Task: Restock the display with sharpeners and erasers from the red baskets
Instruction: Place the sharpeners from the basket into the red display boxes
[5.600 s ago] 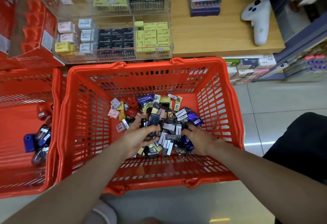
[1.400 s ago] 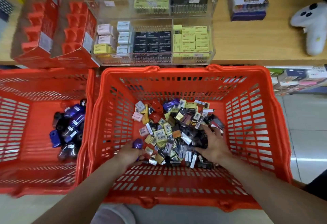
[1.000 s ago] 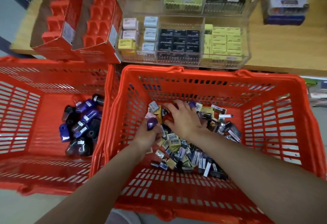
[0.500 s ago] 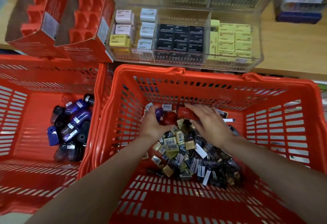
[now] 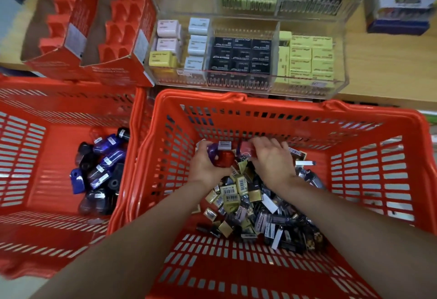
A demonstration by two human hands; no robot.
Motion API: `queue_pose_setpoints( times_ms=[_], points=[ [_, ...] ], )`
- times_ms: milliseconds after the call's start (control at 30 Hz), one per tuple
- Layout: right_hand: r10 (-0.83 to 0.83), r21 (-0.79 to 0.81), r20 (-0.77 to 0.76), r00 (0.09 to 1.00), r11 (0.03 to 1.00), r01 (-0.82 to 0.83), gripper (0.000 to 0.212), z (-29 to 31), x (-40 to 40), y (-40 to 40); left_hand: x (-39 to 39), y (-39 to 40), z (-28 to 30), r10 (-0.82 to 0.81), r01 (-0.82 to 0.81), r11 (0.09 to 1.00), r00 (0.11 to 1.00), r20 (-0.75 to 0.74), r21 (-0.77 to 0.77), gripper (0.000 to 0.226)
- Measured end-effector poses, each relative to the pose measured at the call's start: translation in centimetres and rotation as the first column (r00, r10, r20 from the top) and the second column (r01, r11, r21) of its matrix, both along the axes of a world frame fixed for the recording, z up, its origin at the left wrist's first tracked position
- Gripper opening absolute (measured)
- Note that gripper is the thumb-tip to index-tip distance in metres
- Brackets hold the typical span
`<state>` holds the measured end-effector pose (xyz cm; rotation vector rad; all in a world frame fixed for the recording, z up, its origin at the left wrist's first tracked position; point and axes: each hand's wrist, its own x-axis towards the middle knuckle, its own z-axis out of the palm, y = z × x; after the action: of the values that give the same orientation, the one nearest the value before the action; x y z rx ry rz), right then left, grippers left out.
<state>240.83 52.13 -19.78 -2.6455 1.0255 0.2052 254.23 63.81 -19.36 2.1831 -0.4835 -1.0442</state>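
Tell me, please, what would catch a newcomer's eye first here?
Two hands, the left hand gripping red and purple sharpeners, the right hand reaching beside it, over the heaped pile in the right red basket. Behind it stands the clear display case of boxed erasers.

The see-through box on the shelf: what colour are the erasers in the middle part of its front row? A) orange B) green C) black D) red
C: in the see-through box, the middle compartment's black erasers sit between pastel ones and yellow ones.
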Motion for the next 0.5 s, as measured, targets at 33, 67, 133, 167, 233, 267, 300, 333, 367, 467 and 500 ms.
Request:
queue_pose_setpoints(
  times_ms=[33, 67, 133, 167, 233, 267, 300, 333, 367, 467, 500],
  points=[
    [-0.134, 0.160, 0.115, 0.984, 0.980, 0.115, 0.036, 0.9, -0.3, 0.1, -0.1, 0.3, 0.7, 0.068, -0.068, 0.998, 0.995, -0.076, 0.006, 0.061],
    [-0.299, 0.350, 0.195, 0.934, 0.911, 0.218, 0.034, 1.9, -0.6, 0.2, -0.3, 0.6, 1.5, 0.130, -0.128, 0.992, 0.981, -0.147, 0.018, 0.055],
    [-0.597, 0.688, 0.182, 0.782, 0.645, 0.333, 0.025, 4.5, -1.3, 0.8, -0.9, 1.3, 3.5, 0.219, -0.224, 0.974, 0.932, -0.289, 0.014, 0.043],
    [-0.718, 0.830, 0.119, 0.686, 0.450, 0.328, 0.016, 5.9, -1.6, 1.4, -1.3, 1.6, 4.6, 0.240, -0.265, 0.964, 0.898, -0.369, -0.019, 0.038],
    [-0.858, 0.981, -0.037, 0.512, 0.066, 0.181, 0.021, 8.7, -2.2, 2.9, -1.9, 2.2, 7.3, 0.221, -0.340, 0.932, 0.811, -0.542, -0.128, 0.028],
    [-0.878, 0.994, -0.079, 0.473, -0.033, 0.105, 0.037, 10.1, -2.3, 3.6, -2.2, 2.6, 8.9, 0.188, -0.367, 0.912, 0.774, -0.605, -0.186, 0.024],
    [-0.883, 0.995, -0.101, 0.459, -0.085, 0.056, 0.060, 11.6, -2.3, 4.3, -2.3, 3.1, 10.5, 0.150, -0.377, 0.895, 0.757, -0.636, -0.239, 0.023],
    [-0.882, 0.994, -0.101, 0.460, -0.104, 0.018, 0.077, 13.1, -2.2, 5.0, -2.2, 3.6, 12.1, 0.112, -0.369, 0.884, 0.764, -0.636, -0.287, 0.023],
    [-0.880, 0.994, -0.092, 0.466, -0.109, -0.009, 0.086, 14.5, -1.8, 5.7, -1.9, 4.2, 13.7, 0.081, -0.346, 0.880, 0.785, -0.615, -0.326, 0.023],
    [-0.864, 0.996, -0.040, 0.502, -0.075, -0.050, 0.091, 19.0, 0.9, 7.6, 0.6, 6.4, 18.1, 0.042, -0.297, 0.865, 0.846, -0.531, -0.405, 0.028],
    [-0.856, 0.996, -0.011, 0.517, -0.052, -0.065, 0.088, 20.3, 2.2, 8.3, 2.0, 7.3, 19.4, 0.053, -0.310, 0.854, 0.851, -0.523, -0.419, 0.034]
  ],
)
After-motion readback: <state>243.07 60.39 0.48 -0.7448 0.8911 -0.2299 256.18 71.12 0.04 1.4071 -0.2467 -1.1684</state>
